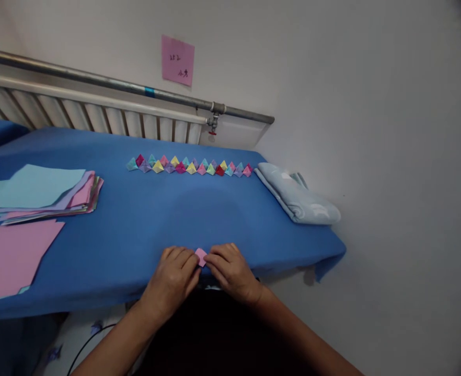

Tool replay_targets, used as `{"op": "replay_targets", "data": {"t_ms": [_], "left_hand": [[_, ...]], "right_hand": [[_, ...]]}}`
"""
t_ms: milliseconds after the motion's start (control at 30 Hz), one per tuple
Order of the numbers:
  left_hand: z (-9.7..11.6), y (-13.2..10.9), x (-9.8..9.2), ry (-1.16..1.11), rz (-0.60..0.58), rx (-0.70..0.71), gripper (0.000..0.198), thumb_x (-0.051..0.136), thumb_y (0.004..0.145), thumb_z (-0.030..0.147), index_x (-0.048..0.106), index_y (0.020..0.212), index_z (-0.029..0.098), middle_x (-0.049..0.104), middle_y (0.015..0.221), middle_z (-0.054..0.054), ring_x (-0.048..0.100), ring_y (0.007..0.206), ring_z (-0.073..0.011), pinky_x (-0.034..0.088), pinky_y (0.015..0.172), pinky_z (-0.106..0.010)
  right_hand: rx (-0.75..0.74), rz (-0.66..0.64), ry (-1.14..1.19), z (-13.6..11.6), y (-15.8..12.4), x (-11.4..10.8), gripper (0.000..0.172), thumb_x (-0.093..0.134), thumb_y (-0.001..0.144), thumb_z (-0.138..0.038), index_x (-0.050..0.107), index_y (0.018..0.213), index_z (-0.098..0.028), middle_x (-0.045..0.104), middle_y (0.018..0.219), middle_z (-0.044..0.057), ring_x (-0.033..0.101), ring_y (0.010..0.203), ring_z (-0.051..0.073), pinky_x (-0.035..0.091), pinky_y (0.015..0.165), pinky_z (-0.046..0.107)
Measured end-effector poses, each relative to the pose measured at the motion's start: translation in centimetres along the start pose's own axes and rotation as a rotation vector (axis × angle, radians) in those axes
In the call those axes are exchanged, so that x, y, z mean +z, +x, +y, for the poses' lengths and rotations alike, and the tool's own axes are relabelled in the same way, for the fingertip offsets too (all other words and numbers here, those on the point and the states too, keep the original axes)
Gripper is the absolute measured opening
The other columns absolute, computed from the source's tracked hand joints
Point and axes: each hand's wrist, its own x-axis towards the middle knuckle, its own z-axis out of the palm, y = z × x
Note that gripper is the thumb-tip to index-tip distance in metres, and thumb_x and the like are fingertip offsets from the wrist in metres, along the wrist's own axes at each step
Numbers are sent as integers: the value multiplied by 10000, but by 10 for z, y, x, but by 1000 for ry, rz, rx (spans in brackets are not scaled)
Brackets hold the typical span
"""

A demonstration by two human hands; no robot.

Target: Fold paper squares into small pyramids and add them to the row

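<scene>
A small pink folded paper (201, 257) is held between my two hands near the front edge of the blue-covered table. My left hand (174, 274) pinches its left side, fingers curled, thumb below. On its other side my right hand (230, 271) grips the right corner between thumb and fingers. Farther back, a row of small folded paper pieces (191, 167) in several colours runs across the blue cloth (136, 230).
Stacked coloured paper sheets (46, 185) lie at the left, with pink sheets (14, 258) in front. A folded light-blue cloth (301, 198) rests at the right end. Behind are a radiator (132, 122), a metal pipe (97, 79) and a pink note (177, 60) on the wall.
</scene>
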Motion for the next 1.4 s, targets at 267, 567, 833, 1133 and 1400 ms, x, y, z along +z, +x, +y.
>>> {"op": "replay_targets", "data": {"t_ms": [267, 567, 833, 1133, 1400], "left_hand": [[-3, 3, 5, 25, 43, -4, 174, 447, 914, 154, 620, 897, 172, 664, 839, -43, 575, 792, -176, 392, 731, -332], [-1, -2, 13, 45, 50, -169, 206, 449, 928, 241, 647, 884, 203, 654, 885, -49, 540, 850, -197, 368, 754, -352], [-3, 0, 14, 21, -1, -248, 237, 436, 928, 261, 653, 846, 214, 635, 822, -34, 515, 793, -186, 346, 719, -338], [0, 10, 8, 33, -67, -322, 255, 447, 907, 264, 625, 732, 211, 617, 694, -18, 543, 703, -187, 324, 667, -327], [0, 22, -4, -5, -243, -419, 265, 456, 908, 305, 622, 721, 219, 657, 705, -2, 594, 713, -199, 318, 702, -338]], "right_hand": [[90, -13, 43, 0, 3, 2, 207, 428, 953, -230, 629, 970, -185, 642, 928, 76, 539, 844, 181, 410, 759, 336], [168, -11, 138, 1, 4, 0, 112, 503, 909, -183, 610, 939, -199, 621, 941, 56, 543, 888, 180, 425, 804, 333], [288, 39, 236, -4, 10, -1, 92, 547, 878, -176, 579, 796, -204, 608, 846, 23, 550, 855, 162, 424, 790, 305], [359, 14, 103, -7, 19, 6, 192, 495, 892, -197, 512, 701, -198, 589, 770, 20, 526, 762, 154, 397, 711, 293], [391, 5, 111, -5, 23, 6, 231, 518, 888, -246, 499, 664, -195, 566, 727, 9, 515, 712, 141, 389, 675, 275]]}}
